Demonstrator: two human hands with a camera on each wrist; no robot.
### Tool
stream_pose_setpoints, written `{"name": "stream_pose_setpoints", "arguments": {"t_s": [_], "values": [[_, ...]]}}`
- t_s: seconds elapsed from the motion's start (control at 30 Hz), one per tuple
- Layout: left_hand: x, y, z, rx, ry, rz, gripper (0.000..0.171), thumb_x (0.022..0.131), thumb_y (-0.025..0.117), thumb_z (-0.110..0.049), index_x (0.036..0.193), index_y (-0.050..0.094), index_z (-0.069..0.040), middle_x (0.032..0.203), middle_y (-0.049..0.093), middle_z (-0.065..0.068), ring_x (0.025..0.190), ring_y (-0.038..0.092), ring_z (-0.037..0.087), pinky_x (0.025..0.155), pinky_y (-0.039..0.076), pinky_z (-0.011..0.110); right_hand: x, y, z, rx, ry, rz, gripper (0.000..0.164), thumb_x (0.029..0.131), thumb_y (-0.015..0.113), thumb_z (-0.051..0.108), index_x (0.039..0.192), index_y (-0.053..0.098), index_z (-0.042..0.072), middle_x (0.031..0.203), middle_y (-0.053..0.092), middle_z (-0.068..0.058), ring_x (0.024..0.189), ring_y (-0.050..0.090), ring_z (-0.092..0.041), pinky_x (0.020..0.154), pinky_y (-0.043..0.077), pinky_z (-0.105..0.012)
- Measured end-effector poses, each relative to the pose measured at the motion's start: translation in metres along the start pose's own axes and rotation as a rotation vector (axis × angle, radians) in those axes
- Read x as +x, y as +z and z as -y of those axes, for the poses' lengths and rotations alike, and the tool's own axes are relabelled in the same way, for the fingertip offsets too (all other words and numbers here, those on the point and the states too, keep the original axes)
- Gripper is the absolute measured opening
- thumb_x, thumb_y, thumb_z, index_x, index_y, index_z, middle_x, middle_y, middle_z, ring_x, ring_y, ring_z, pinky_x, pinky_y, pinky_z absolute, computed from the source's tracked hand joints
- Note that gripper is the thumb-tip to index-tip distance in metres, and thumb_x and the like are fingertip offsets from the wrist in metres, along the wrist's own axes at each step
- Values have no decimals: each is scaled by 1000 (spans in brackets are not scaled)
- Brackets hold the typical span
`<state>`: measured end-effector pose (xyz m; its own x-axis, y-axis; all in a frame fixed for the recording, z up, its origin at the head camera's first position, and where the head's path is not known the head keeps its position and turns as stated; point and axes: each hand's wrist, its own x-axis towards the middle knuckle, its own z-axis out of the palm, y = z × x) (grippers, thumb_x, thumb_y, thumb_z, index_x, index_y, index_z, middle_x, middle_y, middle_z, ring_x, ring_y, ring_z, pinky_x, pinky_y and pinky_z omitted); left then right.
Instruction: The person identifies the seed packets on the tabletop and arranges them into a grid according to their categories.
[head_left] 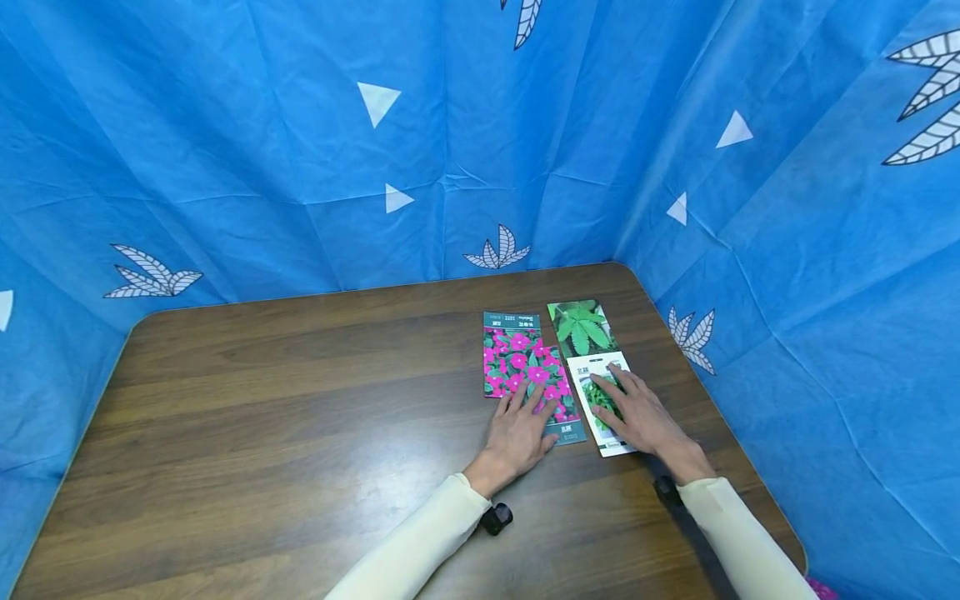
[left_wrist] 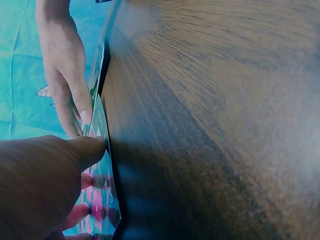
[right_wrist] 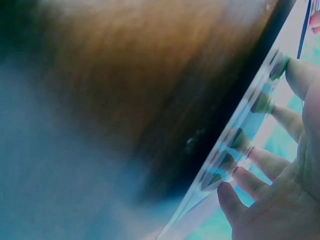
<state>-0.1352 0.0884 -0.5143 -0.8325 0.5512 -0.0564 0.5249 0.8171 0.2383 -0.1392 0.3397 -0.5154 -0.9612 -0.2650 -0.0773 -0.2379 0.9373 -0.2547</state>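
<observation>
In the head view, my left hand (head_left: 516,435) rests with spread fingers on the lower pink-flower seed packet (head_left: 568,430). This packet partly overlaps another pink-flower packet (head_left: 512,354) to its upper left. My right hand (head_left: 647,417) lies with fingers apart on a white seed packet (head_left: 611,442) printed with green leaves. Just above that one is a green packet (head_left: 581,327) showing a large leaf, its lower end at the white packet's top. The left wrist view has the left thumb (left_wrist: 90,150) touching the glossy packet; in the right wrist view, fingertips (right_wrist: 257,160) press the white packet.
The packets lie on the right part of a brown wooden table (head_left: 262,433). A blue curtain (head_left: 315,150) with white leaf and triangle prints stands along the table's back and sides. Dark wrist straps, one with a small black device (head_left: 497,518), sit by the pale sleeves.
</observation>
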Motion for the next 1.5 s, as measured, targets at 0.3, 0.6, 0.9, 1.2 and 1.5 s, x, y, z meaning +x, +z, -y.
{"name": "stream_pose_setpoints", "arguments": {"t_s": [0.3,0.6,0.9,1.2,1.5], "values": [[-3,0,0,22,9,2,59,99,56,-51,152,43,-28,164,30,2,153,23,29,121,29,50,0,0,1,-8,-5,-6,60,103,56,37,154,39,10,161,23,-27,144,25,-53,113,28,-69],[-6,2,0,42,6,9,60,99,55,-52,152,43,-30,164,32,1,153,24,29,121,29,50,0,0,1,-8,-4,-8,60,103,55,37,153,39,9,161,23,-27,144,25,-53,114,27,-69],[-13,2,-1,61,20,13,60,98,55,-54,152,43,-30,163,32,0,153,24,28,121,29,50,0,0,3,-10,0,-5,60,104,53,39,154,38,11,161,23,-25,144,24,-52,114,26,-69],[-21,1,1,48,37,6,61,98,56,-53,152,43,-28,163,33,2,152,25,30,120,31,51,-1,0,4,-9,9,-6,60,103,54,39,155,36,12,162,21,-24,145,23,-51,115,25,-69],[-29,2,5,31,67,-11,60,98,58,-52,151,46,-26,161,36,4,151,29,32,118,34,52,-2,0,5,5,0,-14,60,104,54,37,155,37,11,162,21,-25,144,23,-52,115,24,-69]]}}
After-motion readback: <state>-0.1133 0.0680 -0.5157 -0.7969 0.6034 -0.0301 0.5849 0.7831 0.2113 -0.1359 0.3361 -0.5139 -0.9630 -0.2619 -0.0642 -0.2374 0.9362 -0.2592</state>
